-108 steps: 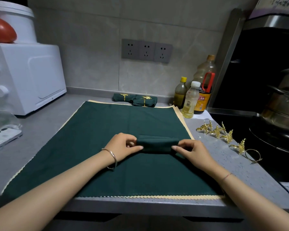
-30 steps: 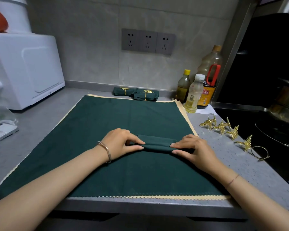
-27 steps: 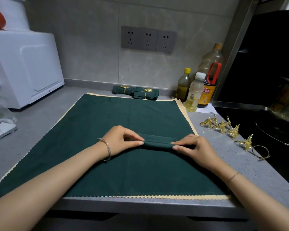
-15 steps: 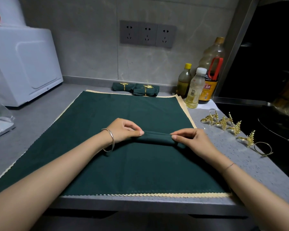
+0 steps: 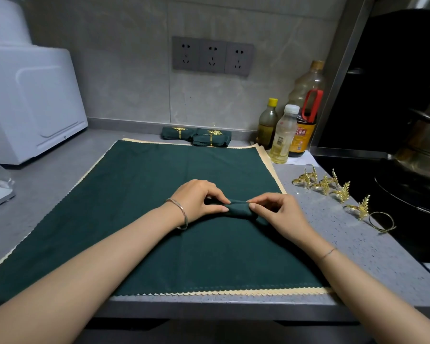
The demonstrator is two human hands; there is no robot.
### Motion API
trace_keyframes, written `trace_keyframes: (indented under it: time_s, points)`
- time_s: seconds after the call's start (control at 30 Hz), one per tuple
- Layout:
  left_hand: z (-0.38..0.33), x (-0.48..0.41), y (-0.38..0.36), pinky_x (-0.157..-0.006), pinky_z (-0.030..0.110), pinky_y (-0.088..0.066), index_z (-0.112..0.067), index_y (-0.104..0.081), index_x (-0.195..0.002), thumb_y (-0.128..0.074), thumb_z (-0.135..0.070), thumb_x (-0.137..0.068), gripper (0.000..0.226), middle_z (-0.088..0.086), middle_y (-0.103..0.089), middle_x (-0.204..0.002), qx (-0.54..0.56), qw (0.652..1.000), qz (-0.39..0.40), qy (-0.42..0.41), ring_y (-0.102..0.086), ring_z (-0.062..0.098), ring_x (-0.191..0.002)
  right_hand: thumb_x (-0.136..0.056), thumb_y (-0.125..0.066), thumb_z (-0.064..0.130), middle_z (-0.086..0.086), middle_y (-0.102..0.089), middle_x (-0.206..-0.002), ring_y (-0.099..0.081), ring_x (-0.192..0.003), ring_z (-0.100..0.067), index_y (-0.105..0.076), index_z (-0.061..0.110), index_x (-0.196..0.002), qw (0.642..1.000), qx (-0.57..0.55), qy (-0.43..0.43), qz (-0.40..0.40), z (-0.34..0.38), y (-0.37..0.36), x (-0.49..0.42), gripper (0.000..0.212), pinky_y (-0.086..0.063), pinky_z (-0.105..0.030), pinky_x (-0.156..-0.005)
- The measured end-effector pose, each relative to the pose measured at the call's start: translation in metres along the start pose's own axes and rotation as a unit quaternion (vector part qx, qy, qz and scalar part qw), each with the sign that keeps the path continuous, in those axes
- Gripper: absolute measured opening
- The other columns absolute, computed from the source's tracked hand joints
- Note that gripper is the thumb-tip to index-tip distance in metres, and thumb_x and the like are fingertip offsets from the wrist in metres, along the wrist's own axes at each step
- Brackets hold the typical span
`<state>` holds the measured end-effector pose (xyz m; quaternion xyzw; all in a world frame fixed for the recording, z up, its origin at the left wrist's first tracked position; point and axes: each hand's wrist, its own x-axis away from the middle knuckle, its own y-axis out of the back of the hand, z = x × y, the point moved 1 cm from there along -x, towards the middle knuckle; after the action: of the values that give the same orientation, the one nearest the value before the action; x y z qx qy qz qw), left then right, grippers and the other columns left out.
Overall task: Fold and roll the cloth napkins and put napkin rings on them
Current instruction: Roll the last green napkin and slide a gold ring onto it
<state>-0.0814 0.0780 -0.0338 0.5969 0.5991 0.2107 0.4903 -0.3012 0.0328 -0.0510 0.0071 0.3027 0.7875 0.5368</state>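
Head view, looking down on a grey speckled table [image 5: 358, 247]. A large dark green cloth [image 5: 159, 194] with a cream scalloped border lies flat over most of it.

Left hand [image 5: 196, 198] and right hand [image 5: 281, 214] both sit at the middle of the cloth, close together. Each pinches one end of a rolled green napkin [image 5: 238, 209] between thumb and fingertips. The roll lies crosswise on the cloth, short and thick, with only its middle showing between the two hands. A thin metal bangle [image 5: 181, 214] sits on the left wrist; a fine bracelet [image 5: 328, 253] on the right.

Two finished napkin rolls [image 5: 196, 136] rest at the far edge of the cloth against the wall, touching each other, each banded with a gold leaf ring.

Loose gold napkin rings [image 5: 333, 188] with leaf ornaments lie in a row on the bare table to the right of the cloth, near the edge of a black cooktop [image 5: 382, 184]. One plain wire hoop [image 5: 381, 220] lies at the near end of the row.

Three bottles [image 5: 283, 135] stand at the back right corner. A white appliance [image 5: 32, 103] sits at far left. A triple grey wall socket [image 5: 211, 57] is mounted above the finished rolls.
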Motion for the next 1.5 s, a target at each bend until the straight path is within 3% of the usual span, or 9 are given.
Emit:
trace_keyframes:
  time_s: [0.07, 0.17, 0.3, 0.47, 0.7, 0.9, 1.03, 1.2, 1.5]
  points:
    - [0.001, -0.005, 0.003, -0.076, 0.014, -0.044, -0.027, -0.076, -0.093, -0.076, -0.032, -0.077, 0.017, -0.018, -0.065, -0.080, 0.047, 0.998, 0.018, 0.027, -0.058, -0.004, -0.075, -0.082, -0.072, 0.023, 0.024, -0.064, -0.080, -0.056, -0.080, -0.006, -0.072, 0.033, -0.090, 0.990, 0.113, 0.081, -0.029, 0.000, 0.002, 0.001, 0.013, -0.043, -0.016, -0.073]
    - [0.002, -0.013, 0.008, -0.068, 0.002, -0.040, -0.021, -0.076, -0.093, -0.077, -0.026, -0.077, 0.017, -0.013, -0.069, -0.081, 0.105, 0.992, 0.048, 0.055, -0.059, -0.013, -0.068, -0.079, -0.075, 0.029, 0.016, -0.064, -0.098, -0.057, -0.089, -0.012, -0.073, 0.025, -0.102, 0.945, 0.254, 0.207, -0.019, 0.002, 0.005, 0.003, 0.023, -0.046, -0.024, -0.080]
    - [0.002, -0.022, 0.013, -0.061, 0.002, -0.038, -0.017, -0.075, -0.094, -0.075, -0.025, -0.079, 0.017, -0.015, -0.067, -0.077, 0.118, 0.986, 0.097, 0.062, -0.057, -0.013, -0.063, -0.078, -0.076, 0.031, 0.009, -0.067, -0.096, -0.058, -0.084, -0.016, -0.072, 0.021, -0.107, 0.920, 0.331, 0.211, -0.004, 0.003, 0.004, 0.000, 0.031, -0.050, -0.033, -0.072]
    - [-0.001, -0.023, 0.007, -0.096, 0.026, -0.040, -0.030, -0.070, -0.105, -0.068, -0.046, -0.080, 0.030, -0.012, -0.061, -0.107, -0.070, 0.996, 0.050, -0.018, -0.053, 0.007, -0.100, -0.086, -0.066, 0.036, 0.009, -0.061, -0.093, -0.053, -0.091, -0.010, -0.069, 0.023, -0.111, 0.948, 0.283, 0.142, 0.028, 0.001, 0.006, -0.008, 0.029, -0.041, -0.023, -0.079]
    - [-0.008, -0.027, -0.013, -0.087, 0.023, -0.035, -0.030, -0.056, -0.125, -0.057, -0.043, -0.089, 0.038, -0.011, -0.057, -0.122, -0.171, 0.984, 0.037, -0.029, -0.048, 0.010, -0.115, -0.091, -0.058, 0.035, 0.012, -0.056, -0.085, -0.050, -0.086, -0.009, -0.069, 0.024, -0.106, 0.976, 0.199, 0.053, 0.070, -0.007, 0.005, -0.023, 0.021, -0.039, -0.024, -0.079]
    - [-0.007, -0.037, -0.013, -0.089, 0.031, -0.043, -0.028, -0.057, -0.124, -0.054, -0.044, -0.091, 0.037, -0.007, -0.060, -0.119, -0.138, 0.988, 0.066, 0.020, -0.052, 0.015, -0.114, -0.089, -0.059, 0.041, 0.011, -0.065, -0.090, -0.061, -0.085, -0.008, -0.068, 0.024, -0.107, 0.989, 0.133, 0.003, 0.061, -0.010, 0.005, -0.030, 0.026, -0.049, -0.028, -0.081]
    - [-0.017, -0.042, -0.007, -0.083, 0.029, -0.047, -0.030, -0.063, -0.117, -0.058, -0.049, -0.087, 0.035, -0.007, -0.067, -0.110, -0.083, 0.993, 0.077, 0.035, -0.059, 0.015, -0.100, -0.081, -0.072, 0.033, 0.011, -0.063, -0.079, -0.061, -0.077, -0.006, -0.066, 0.023, -0.108, 0.994, 0.105, 0.020, 0.020, -0.006, 0.016, -0.019, 0.030, -0.049, -0.019, -0.076]
    - [-0.044, -0.045, -0.008, -0.084, 0.030, -0.049, -0.027, -0.064, -0.113, -0.061, -0.048, -0.085, 0.035, -0.008, -0.067, -0.105, -0.027, 0.993, 0.113, -0.005, -0.059, 0.012, -0.093, -0.079, -0.075, 0.018, -0.008, -0.070, -0.084, -0.062, -0.071, -0.009, -0.067, 0.014, -0.101, 1.000, 0.011, 0.014, -0.002, 0.002, 0.043, -0.001, 0.024, -0.050, -0.019, -0.071]
    - [-0.102, -0.063, -0.042, -0.079, 0.031, -0.050, -0.024, -0.068, -0.108, -0.069, -0.046, -0.080, 0.036, -0.006, -0.071, -0.097, 0.031, 0.993, 0.075, -0.085, -0.063, 0.013, -0.088, -0.078, -0.075, 0.017, 0.008, -0.071, -0.075, -0.059, -0.066, -0.004, -0.065, 0.029, -0.093, 0.997, 0.044, -0.008, -0.057, 0.000, 0.101, 0.044, 0.021, -0.046, -0.025, -0.067]
